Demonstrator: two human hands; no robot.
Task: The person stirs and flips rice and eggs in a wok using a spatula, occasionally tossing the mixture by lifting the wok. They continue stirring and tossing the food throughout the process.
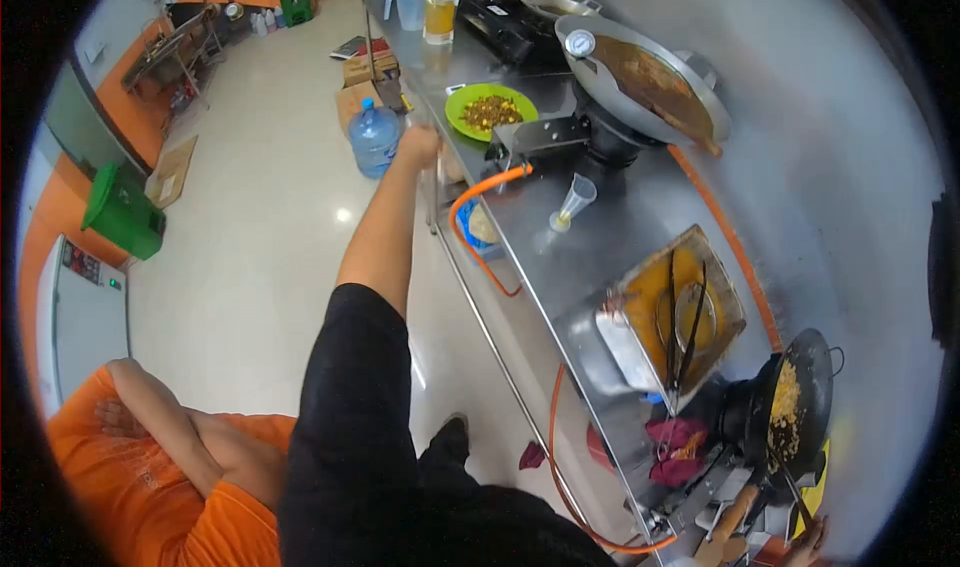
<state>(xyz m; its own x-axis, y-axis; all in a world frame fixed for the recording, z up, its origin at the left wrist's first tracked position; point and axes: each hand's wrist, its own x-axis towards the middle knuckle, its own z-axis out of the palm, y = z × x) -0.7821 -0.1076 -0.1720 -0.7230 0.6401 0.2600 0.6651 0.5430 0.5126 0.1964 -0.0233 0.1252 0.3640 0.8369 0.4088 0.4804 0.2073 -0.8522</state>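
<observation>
Long steel table takes up most of it; big wok with brown stuff up on a burner; square pan of orange liquid; dark wok of yellowish bits, right hand closed round a metal utensil dipping in; green plate of food, left hand near it, fingers curled, can't tell if they're pinching anything.
</observation>
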